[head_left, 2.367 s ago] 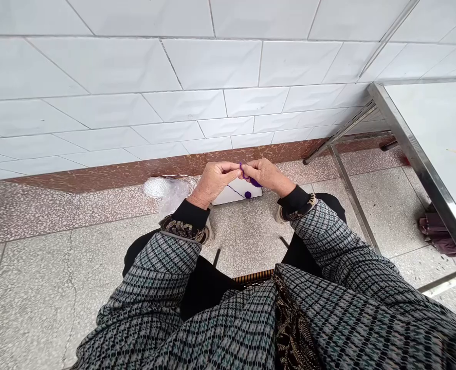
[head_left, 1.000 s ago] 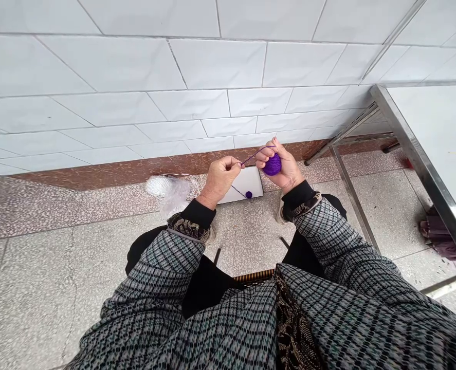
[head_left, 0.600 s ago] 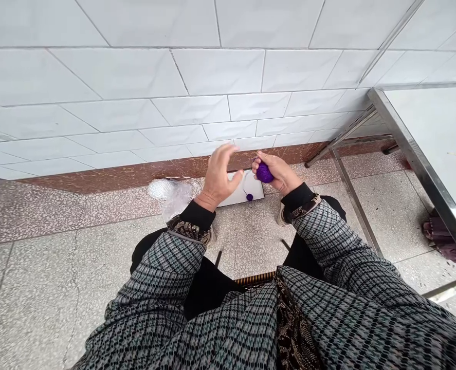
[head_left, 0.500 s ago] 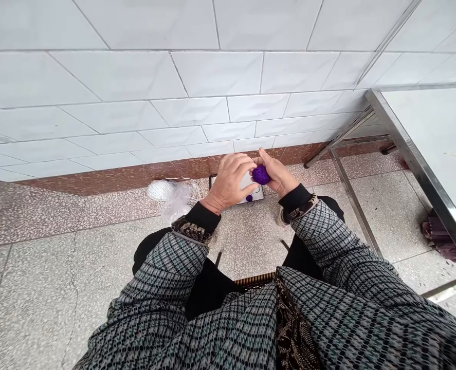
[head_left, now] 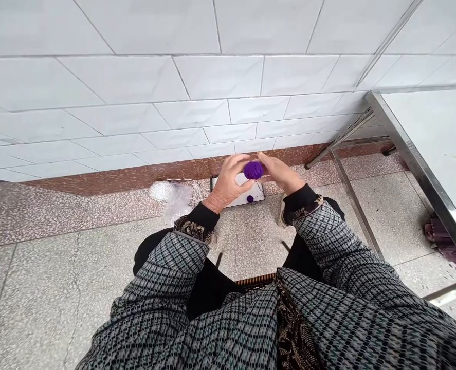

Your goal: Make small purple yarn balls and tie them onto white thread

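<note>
A purple ball of yarn (head_left: 253, 170) sits between my two hands, above the floor near the wall. My left hand (head_left: 229, 181) is curved round its left side, thumb below and fingers above. At the ball's right side is my right hand (head_left: 280, 173), its thumb raised along the top and the fingers against the yarn, partly hidden. A dark strand hangs beneath the right hand. Below, a smaller purple ball (head_left: 250, 199) rests on a white, dark-edged tray or box (head_left: 235, 202) on the floor.
Left of the tray lie white yarn (head_left: 161, 191) and a clear plastic bag (head_left: 177, 198). A metal-framed table (head_left: 416, 149) stands at the right, with dark reddish cloth (head_left: 441, 237) under it. The tiled wall (head_left: 197, 77) is straight ahead.
The larger purple ball has shifted slightly left and up, out of the right palm and into my left hand's grasp. The right hand has turned, and more of the tray shows.
</note>
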A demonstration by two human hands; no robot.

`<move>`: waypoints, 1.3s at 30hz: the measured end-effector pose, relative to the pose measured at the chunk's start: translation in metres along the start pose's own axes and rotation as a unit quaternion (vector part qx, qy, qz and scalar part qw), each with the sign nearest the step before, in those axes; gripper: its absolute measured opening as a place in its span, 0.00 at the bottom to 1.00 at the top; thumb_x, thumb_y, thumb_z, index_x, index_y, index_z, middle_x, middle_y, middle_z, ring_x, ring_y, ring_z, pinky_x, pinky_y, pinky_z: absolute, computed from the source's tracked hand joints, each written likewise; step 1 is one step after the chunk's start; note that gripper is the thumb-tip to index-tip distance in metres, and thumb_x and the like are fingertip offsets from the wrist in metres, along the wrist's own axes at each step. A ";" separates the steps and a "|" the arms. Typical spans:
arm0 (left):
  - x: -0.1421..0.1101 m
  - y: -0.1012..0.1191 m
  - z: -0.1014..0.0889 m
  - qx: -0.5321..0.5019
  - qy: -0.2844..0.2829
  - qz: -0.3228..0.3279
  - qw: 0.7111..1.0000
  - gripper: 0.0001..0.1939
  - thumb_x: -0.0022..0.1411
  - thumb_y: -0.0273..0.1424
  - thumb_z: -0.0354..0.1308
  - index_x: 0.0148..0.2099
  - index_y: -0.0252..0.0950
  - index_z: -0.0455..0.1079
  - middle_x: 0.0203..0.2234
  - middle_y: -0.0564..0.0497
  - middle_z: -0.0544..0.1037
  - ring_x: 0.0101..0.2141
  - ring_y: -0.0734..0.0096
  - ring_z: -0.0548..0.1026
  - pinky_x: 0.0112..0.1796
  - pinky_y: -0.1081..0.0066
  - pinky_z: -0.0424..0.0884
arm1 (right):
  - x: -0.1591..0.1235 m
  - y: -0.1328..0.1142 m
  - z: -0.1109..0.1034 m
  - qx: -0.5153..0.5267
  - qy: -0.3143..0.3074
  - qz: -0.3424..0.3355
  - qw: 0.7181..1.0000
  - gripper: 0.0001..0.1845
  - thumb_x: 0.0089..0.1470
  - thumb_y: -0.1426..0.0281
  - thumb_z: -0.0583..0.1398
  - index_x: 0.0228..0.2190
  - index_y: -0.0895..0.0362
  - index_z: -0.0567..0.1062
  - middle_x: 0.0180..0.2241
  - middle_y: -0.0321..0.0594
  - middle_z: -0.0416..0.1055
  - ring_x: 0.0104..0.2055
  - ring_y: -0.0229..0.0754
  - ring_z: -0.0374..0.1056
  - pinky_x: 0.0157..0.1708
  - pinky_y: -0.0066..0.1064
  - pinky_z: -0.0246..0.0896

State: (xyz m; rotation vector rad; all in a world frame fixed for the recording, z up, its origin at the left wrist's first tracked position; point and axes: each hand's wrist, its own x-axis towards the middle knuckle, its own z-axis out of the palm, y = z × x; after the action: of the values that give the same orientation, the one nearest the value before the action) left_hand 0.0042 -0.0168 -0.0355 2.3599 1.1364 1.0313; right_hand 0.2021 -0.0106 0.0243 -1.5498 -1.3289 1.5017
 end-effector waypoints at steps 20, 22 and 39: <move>-0.012 -0.001 -0.004 -0.389 -0.095 -0.111 0.910 0.37 0.65 0.35 0.67 0.74 0.41 0.66 0.64 0.38 0.78 0.58 0.49 0.81 0.57 0.51 0.79 | -0.002 0.007 -0.017 0.142 -0.270 0.015 0.952 0.16 0.57 0.61 0.73 0.41 0.58 0.81 0.31 0.37 0.78 0.27 0.33 0.68 0.26 0.25 0.68; -0.009 0.005 -0.001 -0.448 -0.076 -0.196 0.869 0.24 0.67 0.40 0.66 0.62 0.36 0.76 0.40 0.44 0.84 0.33 0.66 0.79 0.40 0.62 0.80 | 0.000 0.008 -0.023 0.169 -0.256 0.007 0.952 0.18 0.58 0.58 0.73 0.40 0.58 0.79 0.30 0.38 0.77 0.27 0.33 0.68 0.26 0.25 0.67; -0.001 0.033 -0.027 -0.274 -0.236 -0.110 0.926 0.13 0.68 0.36 0.58 0.38 0.35 0.82 0.29 0.51 0.81 0.29 0.71 0.73 0.35 0.72 0.69 | 0.012 0.014 -0.014 -0.029 0.045 -0.093 0.994 0.17 0.52 0.70 0.71 0.41 0.54 0.72 0.36 0.36 0.75 0.37 0.40 0.71 0.39 0.34 0.71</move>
State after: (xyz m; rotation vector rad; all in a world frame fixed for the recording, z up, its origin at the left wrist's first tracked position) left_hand 0.0020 -0.0389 0.0007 1.8354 0.7756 0.5554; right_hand 0.2172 -0.0011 0.0099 -1.4664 -1.4345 1.2744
